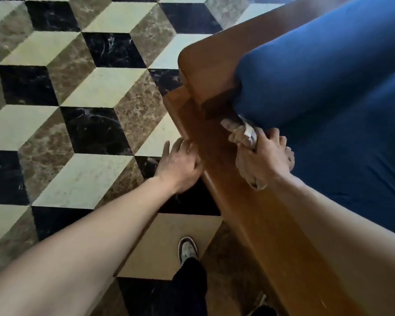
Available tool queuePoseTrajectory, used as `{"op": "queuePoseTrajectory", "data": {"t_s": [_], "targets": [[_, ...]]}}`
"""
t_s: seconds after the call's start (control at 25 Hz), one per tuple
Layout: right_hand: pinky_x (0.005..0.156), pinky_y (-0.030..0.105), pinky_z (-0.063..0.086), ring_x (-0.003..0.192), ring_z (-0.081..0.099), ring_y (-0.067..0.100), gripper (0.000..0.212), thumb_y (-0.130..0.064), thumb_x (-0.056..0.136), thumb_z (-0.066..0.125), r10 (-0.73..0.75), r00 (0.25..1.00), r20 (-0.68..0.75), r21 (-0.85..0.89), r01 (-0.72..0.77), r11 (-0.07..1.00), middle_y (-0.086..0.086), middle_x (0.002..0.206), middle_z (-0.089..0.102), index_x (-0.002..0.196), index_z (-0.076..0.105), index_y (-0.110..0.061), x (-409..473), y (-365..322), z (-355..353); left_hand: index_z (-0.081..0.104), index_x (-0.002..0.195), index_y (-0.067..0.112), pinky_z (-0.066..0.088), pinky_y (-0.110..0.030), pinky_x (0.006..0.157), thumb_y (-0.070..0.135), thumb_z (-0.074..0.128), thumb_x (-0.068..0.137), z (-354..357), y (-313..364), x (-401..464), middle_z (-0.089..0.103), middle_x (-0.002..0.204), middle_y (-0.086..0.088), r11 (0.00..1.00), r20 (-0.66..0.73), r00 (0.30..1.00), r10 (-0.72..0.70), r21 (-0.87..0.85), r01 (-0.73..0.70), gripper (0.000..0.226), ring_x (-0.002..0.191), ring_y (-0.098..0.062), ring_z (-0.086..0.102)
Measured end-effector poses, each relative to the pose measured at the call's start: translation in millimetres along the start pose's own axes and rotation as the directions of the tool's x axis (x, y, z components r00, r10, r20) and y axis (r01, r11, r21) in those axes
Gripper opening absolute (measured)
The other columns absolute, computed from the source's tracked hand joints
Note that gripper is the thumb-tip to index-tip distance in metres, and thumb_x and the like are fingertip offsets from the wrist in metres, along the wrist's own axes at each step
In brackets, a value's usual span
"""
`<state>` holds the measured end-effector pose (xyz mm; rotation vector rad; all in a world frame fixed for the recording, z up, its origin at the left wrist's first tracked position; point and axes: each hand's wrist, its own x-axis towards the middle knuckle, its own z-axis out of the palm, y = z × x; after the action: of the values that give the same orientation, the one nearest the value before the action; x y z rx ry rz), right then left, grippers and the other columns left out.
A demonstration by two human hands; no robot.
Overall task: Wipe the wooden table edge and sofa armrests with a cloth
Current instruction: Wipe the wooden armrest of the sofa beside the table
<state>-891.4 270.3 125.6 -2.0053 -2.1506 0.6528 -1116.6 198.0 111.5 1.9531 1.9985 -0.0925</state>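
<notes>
A brown wooden sofa armrest (244,208) runs from the lower right up to the middle. My right hand (263,159) grips a crumpled beige cloth (238,134) and presses it on the armrest's top, beside a blue bolster cushion (306,74). My left hand (180,165) rests against the armrest's outer edge with its fingers apart, holding nothing. A raised wooden end panel (205,65) stands behind the bolster.
The blue sofa seat (360,169) fills the right side. The floor (78,99) is tiled in a cube pattern of cream, brown and black marble. My shoe (187,249) and dark trouser leg stand on the floor close to the armrest.
</notes>
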Motion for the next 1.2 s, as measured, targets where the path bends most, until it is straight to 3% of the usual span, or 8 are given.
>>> {"op": "queuePoseTrajectory", "data": {"t_s": [0.16,0.36,0.56,0.72,0.8,1.0,1.12,1.2], "targets": [[0.116,0.059,0.024,0.139,0.03,0.043,0.066,-0.076,0.095,0.034,0.258,0.962,0.088,-0.021,-0.257,0.966,0.014,0.156,0.026,0.153,0.033,-0.045,21,-22,49,0.049,0.14,0.004,0.024,-0.052,0.118,0.012,0.05,0.084,9,-37,59,0.045,0.149,-0.02,0.992,-0.028,0.993,0.116,-0.038,-0.117,0.057,0.142,-0.04,0.034],[0.123,0.066,-0.006,0.153,-0.008,0.057,0.081,-0.081,0.094,0.026,0.488,0.873,0.015,0.027,-0.488,0.872,0.036,0.165,0.002,0.163,0.011,-0.043,40,-75,92,0.039,0.149,0.001,0.016,-0.056,0.121,0.023,0.045,0.099,26,-29,94,0.033,0.156,-0.025,0.977,-0.147,0.966,0.213,0.006,-0.214,0.054,0.149,-0.045,0.021],[0.124,0.066,0.01,0.154,0.014,0.053,0.077,-0.073,0.1,0.027,0.026,0.993,-0.112,-0.192,-0.047,0.98,0.033,0.164,0.019,0.163,0.0,-0.036,18,-81,120,0.051,0.139,-0.002,0.023,-0.056,0.12,0.024,0.046,0.096,38,-60,107,0.047,0.148,-0.025,0.921,-0.22,0.895,0.388,0.071,-0.382,0.05,0.144,-0.045,0.033],[0.126,0.061,0.011,0.159,0.01,0.041,0.07,-0.073,0.097,0.036,-0.4,0.915,0.057,-0.268,0.4,0.877,0.018,0.169,0.022,0.162,0.023,-0.047,-8,-26,102,0.057,0.123,0.003,0.031,-0.048,0.111,0.016,0.059,0.086,24,-74,136,0.056,0.127,-0.024,0.839,-0.287,0.789,0.543,0.139,-0.526,0.04,0.122,-0.041,0.041],[0.125,0.062,0.012,0.159,0.008,0.039,0.074,-0.077,0.094,0.039,-0.389,0.92,0.057,-0.249,0.39,0.886,0.015,0.17,0.021,0.161,0.026,-0.048,-16,-14,96,0.056,0.121,0.004,0.032,-0.048,0.104,0.014,0.058,0.087,25,-67,140,0.055,0.124,-0.024,0.83,-0.359,0.755,0.548,0.126,-0.543,0.036,0.115,-0.039,0.037],[0.127,0.061,0.0,0.158,0.002,0.044,0.086,-0.088,0.087,0.03,0.071,0.993,-0.094,-0.207,-0.089,0.974,0.017,0.171,0.008,0.162,0.011,-0.049,15,-58,108,0.06,0.121,0.011,0.035,-0.046,0.104,0.02,0.048,0.101,24,-77,140,0.054,0.129,-0.019,0.855,-0.349,0.792,0.501,0.058,-0.516,0.025,0.115,-0.039,0.039],[0.127,0.062,0.004,0.159,0.001,0.042,0.085,-0.083,0.089,0.039,-0.139,0.989,-0.048,-0.253,0.123,0.96,0.015,0.172,0.011,0.163,0.013,-0.049,-14,-40,112,0.064,0.114,0.006,0.037,-0.048,0.096,0.015,0.048,0.099,19,-77,135,0.059,0.12,-0.018,0.788,-0.32,0.722,0.613,0.18,-0.589,0.024,0.111,-0.038,0.044],[0.127,0.061,0.006,0.16,0.0,0.039,0.087,-0.08,0.089,0.043,-0.297,0.955,0.013,-0.295,0.288,0.911,0.012,0.173,0.015,0.163,0.011,-0.049,-55,-7,105,0.063,0.12,0.003,0.041,-0.049,0.096,0.011,0.048,0.096,17,-75,123,0.059,0.121,-0.019,0.814,-0.283,0.763,0.58,0.198,-0.546,0.029,0.11,-0.04,0.048]]}}
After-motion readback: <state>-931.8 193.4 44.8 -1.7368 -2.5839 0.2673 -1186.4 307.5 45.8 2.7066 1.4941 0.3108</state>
